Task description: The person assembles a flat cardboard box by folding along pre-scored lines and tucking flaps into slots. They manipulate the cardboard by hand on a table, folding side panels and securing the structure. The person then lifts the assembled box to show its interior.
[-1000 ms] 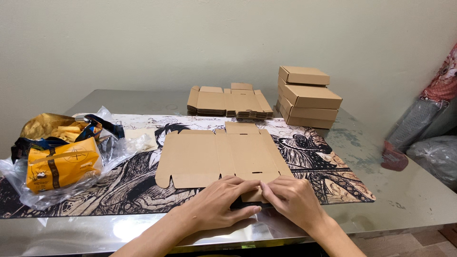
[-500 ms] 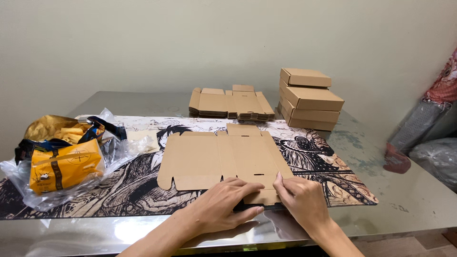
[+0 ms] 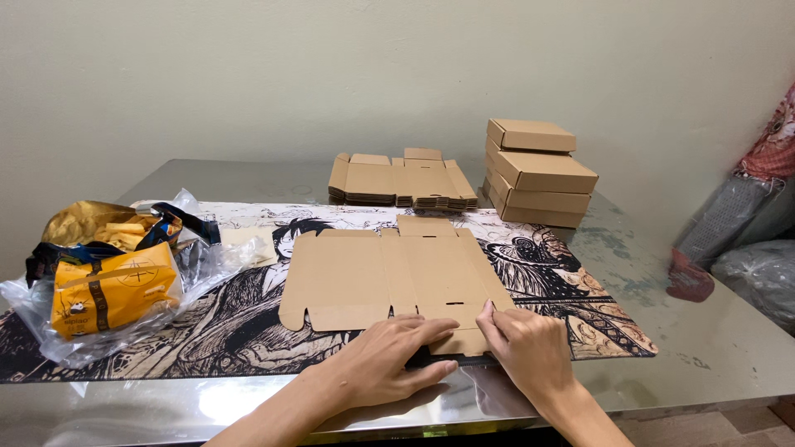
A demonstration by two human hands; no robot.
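Brown cardboard fills the middle of the head view: a flat unfolded box blank (image 3: 397, 277) lies on the illustrated desk mat (image 3: 248, 331), and the left hand (image 3: 389, 360) rests palm-down with fingers spread loosely on the blank's near edge at about 6 o'clock, while the right hand (image 3: 530, 348), just beside it at 5 o'clock, pinches the near flap between thumb and curled fingers. Both forearms are cut off by the bottom edge, and the hands hide the flap's lower rim and part of a dark object under them that cannot be made out. At 12 o'clock sits a stack of flat blanks (image 3: 403, 178), at 1 o'clock folded boxes (image 3: 538, 170), at 9 o'clock a yellow bag in clear plastic (image 3: 112, 285).
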